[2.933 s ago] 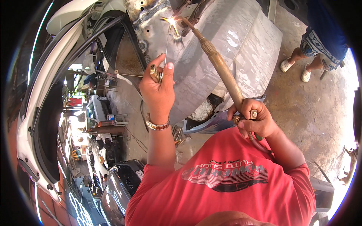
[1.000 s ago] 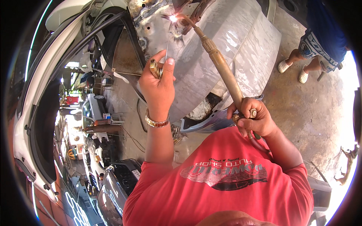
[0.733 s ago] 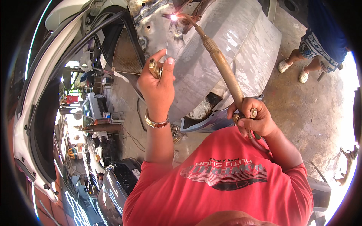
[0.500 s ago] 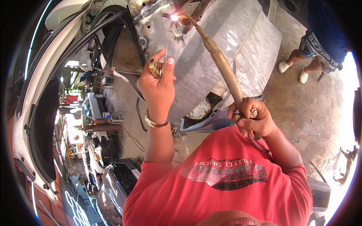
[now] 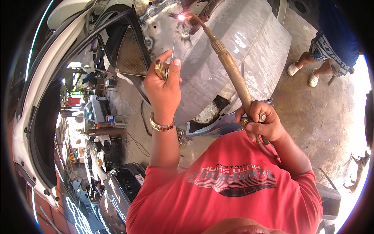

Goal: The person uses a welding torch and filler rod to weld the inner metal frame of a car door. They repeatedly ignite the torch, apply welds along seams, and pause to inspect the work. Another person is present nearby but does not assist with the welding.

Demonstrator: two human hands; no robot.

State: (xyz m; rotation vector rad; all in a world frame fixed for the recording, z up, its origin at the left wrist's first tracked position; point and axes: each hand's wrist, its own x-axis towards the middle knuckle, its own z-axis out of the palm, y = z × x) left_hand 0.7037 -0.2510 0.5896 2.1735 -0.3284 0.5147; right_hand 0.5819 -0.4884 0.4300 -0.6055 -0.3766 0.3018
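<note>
My right hand [image 5: 270, 126] is wrapped round the valve end of a brass gas welding torch [image 5: 230, 64], whose thin bent tip reaches up to the metal. A bright glow [image 5: 181, 17] burns at the tip on a bare, scorched steel car panel [image 5: 161, 29]. Pinched between thumb and fingers of my left hand [image 5: 163, 91] is a thin welding rod [image 5: 175, 43], its far end at the glow. A brass-coloured piece [image 5: 160, 70] sits at the left fingers; its kind is unclear. A metal watch [image 5: 162, 125] is on the left wrist.
A large grey body panel [image 5: 218, 58] lies beneath the torch. On the left stands an open car door frame [image 5: 33, 113]. Another person [image 5: 335, 43] in light clogs stands at the upper right. A hose [image 5: 267, 150] runs from the torch past my red shirt; a dark car [image 5: 117, 191] is lower left.
Almost nothing has moved. The glow at the torch tip looks slightly smaller and has shifted a touch to the right; both hands keep their holds.
</note>
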